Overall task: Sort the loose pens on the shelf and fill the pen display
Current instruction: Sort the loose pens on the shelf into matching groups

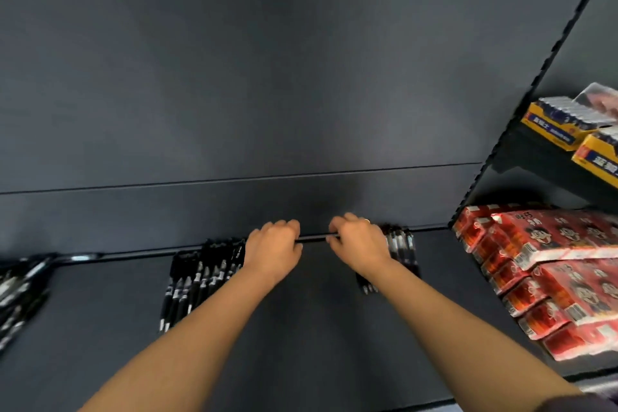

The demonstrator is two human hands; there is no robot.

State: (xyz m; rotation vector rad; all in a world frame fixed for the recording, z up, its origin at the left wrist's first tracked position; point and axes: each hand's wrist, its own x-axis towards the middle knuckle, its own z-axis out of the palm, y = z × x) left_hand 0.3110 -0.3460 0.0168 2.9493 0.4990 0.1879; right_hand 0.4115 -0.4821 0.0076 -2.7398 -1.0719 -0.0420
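Observation:
A thin black pen (314, 238) lies crosswise along the back edge of the dark shelf (301, 328). My left hand (274, 247) is closed on its left end and my right hand (359, 242) on its right end. Just left of my left hand a row of black pens (197, 281) lies side by side. A smaller row of black pens (401, 244) sits behind my right wrist, partly hidden by it. More black pens (16, 291) lie loose at the shelf's far left edge.
Stacked red snack packs (548, 271) fill the neighbouring shelf bay on the right. Above them stand yellow-and-blue boxes (565, 124). A dark back panel (267, 77) rises behind the shelf, with a perforated upright (521, 110) at its right.

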